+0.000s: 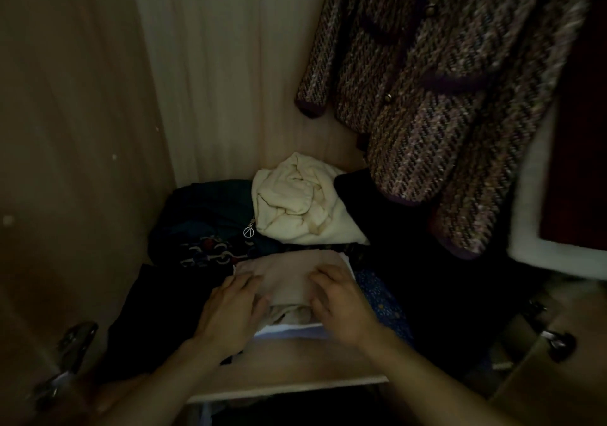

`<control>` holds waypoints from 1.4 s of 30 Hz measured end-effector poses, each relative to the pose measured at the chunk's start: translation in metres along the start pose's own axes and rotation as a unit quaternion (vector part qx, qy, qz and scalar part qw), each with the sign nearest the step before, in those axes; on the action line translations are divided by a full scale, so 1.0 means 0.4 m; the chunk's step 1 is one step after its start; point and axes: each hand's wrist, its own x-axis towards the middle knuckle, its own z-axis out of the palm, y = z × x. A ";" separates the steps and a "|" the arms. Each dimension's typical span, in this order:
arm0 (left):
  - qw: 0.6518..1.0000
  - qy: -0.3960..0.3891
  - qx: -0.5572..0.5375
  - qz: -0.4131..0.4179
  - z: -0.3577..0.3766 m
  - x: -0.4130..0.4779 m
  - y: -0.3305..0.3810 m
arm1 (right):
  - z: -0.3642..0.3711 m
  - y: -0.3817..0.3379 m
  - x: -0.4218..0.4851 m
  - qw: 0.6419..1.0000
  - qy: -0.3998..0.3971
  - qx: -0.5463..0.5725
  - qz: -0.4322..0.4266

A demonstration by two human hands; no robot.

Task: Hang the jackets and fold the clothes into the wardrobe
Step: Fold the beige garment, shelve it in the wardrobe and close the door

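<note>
Centrally, your left hand [230, 314] and right hand [343, 307] lie on either side of a folded beige garment [289, 281], set apart from each other with the cloth showing between them. Each hand has bent fingers on the garment's top and its thumb against the front fold, so both grip it.

The garment lies on a white cloth [289, 328], whose edge shows beneath it at the front. Both lie on the shelf [295, 360] inside the wardrobe [230, 64], near the shelf's front edge.

Just behind the beige garment lies a crumpled cream bundle [295, 202]. To its left, touching it, sits a dark printed garment [203, 215] with a round metal zip pull [249, 231] hanging beside the bundle.

A black cloth [154, 310] lies under your left hand's outer side. A blue dotted cloth [381, 300] lies just beside your right hand.

At upper right a tweed jacket [443, 80] hangs, its hem above the shelf's right part. What it hangs from is out of view.

A metal hinge [70, 350] shows at lower left.
</note>
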 end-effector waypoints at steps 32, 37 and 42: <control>0.971 0.182 -0.120 -0.100 -0.443 -0.772 0.253 | -0.305 -0.501 -0.641 0.993 0.096 0.060 -0.029; 0.976 0.169 -0.125 -0.060 -0.492 -0.846 0.315 | -0.357 -0.580 -0.715 0.992 0.114 0.049 -0.022; 0.979 0.160 -0.117 -0.050 -0.499 -0.903 0.370 | -0.392 -0.603 -0.788 0.988 0.126 0.083 -0.022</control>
